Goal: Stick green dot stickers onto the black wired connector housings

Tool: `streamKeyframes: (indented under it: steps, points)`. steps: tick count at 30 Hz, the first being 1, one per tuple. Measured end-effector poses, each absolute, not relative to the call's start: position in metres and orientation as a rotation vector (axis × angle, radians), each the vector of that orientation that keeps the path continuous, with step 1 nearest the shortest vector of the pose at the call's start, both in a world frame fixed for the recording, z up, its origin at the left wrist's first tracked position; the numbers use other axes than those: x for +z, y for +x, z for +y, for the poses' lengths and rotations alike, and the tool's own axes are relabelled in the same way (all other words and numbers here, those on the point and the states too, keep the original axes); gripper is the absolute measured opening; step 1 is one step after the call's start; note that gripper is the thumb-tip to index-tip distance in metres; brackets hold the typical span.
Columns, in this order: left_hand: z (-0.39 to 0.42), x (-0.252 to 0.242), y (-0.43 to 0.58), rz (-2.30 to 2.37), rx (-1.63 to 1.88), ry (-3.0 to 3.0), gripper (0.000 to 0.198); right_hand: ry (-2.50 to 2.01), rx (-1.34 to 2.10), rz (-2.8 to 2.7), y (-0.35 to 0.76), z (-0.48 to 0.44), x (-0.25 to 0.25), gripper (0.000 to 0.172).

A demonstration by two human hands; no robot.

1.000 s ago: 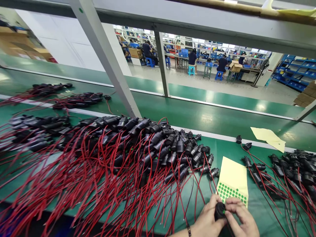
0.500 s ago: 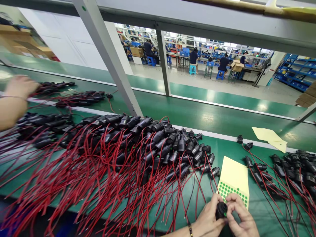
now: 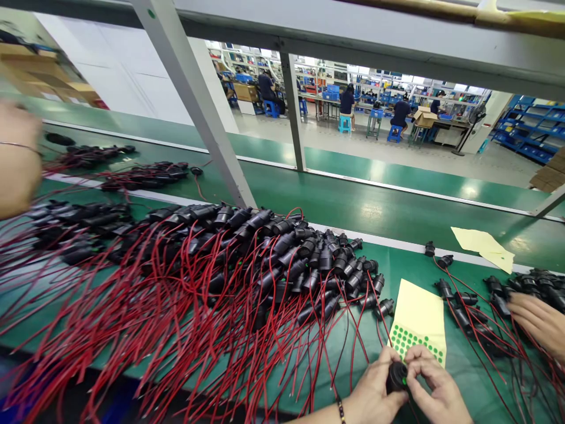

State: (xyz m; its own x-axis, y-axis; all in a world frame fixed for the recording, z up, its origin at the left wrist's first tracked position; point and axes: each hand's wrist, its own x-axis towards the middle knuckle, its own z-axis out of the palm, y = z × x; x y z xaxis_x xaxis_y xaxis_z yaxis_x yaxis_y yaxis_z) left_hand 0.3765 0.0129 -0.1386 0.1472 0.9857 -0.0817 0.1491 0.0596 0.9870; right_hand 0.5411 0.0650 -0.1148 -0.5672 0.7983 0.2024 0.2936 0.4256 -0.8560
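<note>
My left hand, with a beaded bracelet at the wrist, grips a black cylindrical wired part with its round end facing up. A small green dot sticker shows at that part's right side. My right hand has its fingers pinched together at this sticker, touching the part. Just beyond both hands lies a pale yellow sheet with rows of green dots on its lower half. To the left spreads a large heap of similar black parts with long red wires.
Another person's blurred hand is at the far left, and another hand touches black parts at the right. More yellow paper lies beyond the white strip. A slanted grey post rises behind the heap.
Another person's hand has entered at the right, onto the black parts there. The far-left hand has shifted left. My hands have barely moved; more of the green dot shows.
</note>
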Motion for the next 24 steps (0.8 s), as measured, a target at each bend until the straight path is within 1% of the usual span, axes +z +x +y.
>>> streamKeyframes:
  steps: [10,16,21,24]
  points:
    - [0.013,-0.140,0.376,1.204,0.976,1.325,0.034,-0.843,0.999,-2.162,0.540,0.067,-0.106,0.012]
    - [0.013,-0.140,0.376,1.227,0.964,1.323,0.033,-0.835,1.051,-2.201,0.536,0.070,-0.097,0.013]
    - [0.014,-0.131,0.377,1.239,0.951,1.317,0.036,-0.909,1.053,-2.179,0.537,0.071,-0.102,0.014]
    - [0.014,-0.129,0.376,1.225,0.955,1.325,0.034,-0.949,1.009,-2.167,0.540,0.069,-0.107,0.015]
